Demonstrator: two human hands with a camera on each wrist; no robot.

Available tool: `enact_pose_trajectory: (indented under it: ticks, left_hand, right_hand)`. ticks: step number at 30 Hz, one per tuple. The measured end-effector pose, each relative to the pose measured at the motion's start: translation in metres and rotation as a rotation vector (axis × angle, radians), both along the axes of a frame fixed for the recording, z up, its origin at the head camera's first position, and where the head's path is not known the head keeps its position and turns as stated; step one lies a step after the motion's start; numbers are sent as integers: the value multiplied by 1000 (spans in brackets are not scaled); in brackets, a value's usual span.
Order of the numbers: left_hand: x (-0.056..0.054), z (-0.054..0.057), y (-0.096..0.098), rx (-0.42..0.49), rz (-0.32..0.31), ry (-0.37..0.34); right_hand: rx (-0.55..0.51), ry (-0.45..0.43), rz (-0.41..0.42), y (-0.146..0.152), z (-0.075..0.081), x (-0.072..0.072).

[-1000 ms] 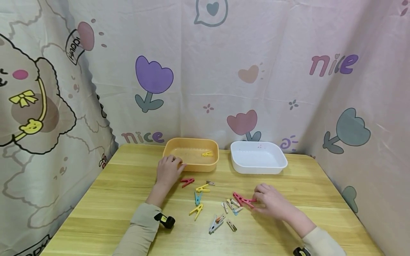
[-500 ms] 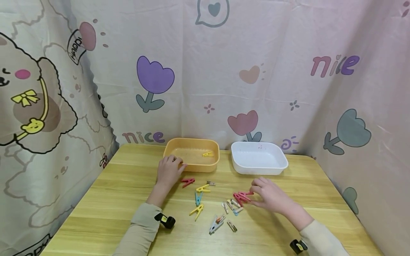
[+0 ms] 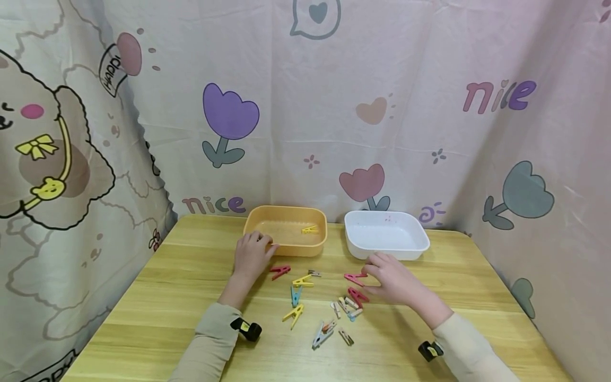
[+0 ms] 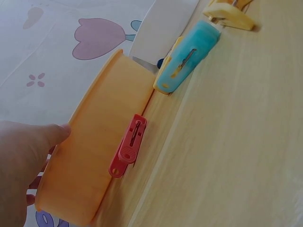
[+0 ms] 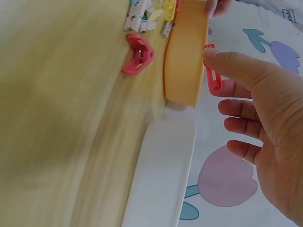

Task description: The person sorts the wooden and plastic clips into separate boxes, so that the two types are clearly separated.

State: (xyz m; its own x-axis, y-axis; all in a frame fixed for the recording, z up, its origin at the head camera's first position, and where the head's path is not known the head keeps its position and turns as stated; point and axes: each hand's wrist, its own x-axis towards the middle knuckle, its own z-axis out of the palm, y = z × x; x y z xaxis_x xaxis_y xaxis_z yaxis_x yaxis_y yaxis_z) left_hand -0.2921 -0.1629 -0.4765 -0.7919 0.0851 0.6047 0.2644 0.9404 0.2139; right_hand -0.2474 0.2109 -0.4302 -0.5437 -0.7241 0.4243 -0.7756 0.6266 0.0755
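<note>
In the head view my right hand (image 3: pixel 393 278) holds a pinkish-red clothespin (image 3: pixel 354 278) above the table, in front of the white tub (image 3: pixel 386 254). The right wrist view shows that clothespin (image 5: pixel 214 78) pinched between thumb and index finger, the other fingers loosely bent. Another red clothespin (image 3: pixel 358 297) lies below it on the table. My left hand (image 3: pixel 251 254) grips the rim of the orange tub (image 3: pixel 300 250); its thumb lies on the outside in the left wrist view, its fingers mostly hidden. One yellow clothespin (image 3: pixel 309 229) lies inside that tub.
Before the orange tub lie a red clothespin (image 3: pixel 280 272), yellow clothespins (image 3: pixel 302 282) and a teal clothespin (image 3: pixel 296 296). Several small clothespins (image 3: pixel 345 306) cluster nearby, with a larger grey-white clothespin (image 3: pixel 321 337) closer to me. A printed curtain (image 3: pixel 310 106) hangs behind the wooden table (image 3: pixel 191 297).
My right hand has lifted the pinkish-red clothespin off the pile and carried it away from me and slightly left, toward the tubs. The left hand stays on the orange tub.
</note>
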Motion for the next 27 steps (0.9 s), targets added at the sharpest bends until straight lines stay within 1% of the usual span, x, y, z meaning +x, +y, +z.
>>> enact_pose_trajectory:
  ticks: [8,15,22,27]
  left_hand:
    - [-1,-1,0,5,5,-11]
    - [-1,-1,0,3,6,0]
    - [0,0,0,-4,-3,23]
    - [0,0,0,-2,-1,8]
  right_hand:
    - [3,-9,-3,-14,6,-12]
    - [-1,-13,7,-23,10,-21]
    - [8,3,22,-30,17,-30]
    - [13,16,19,-35,22,-36]
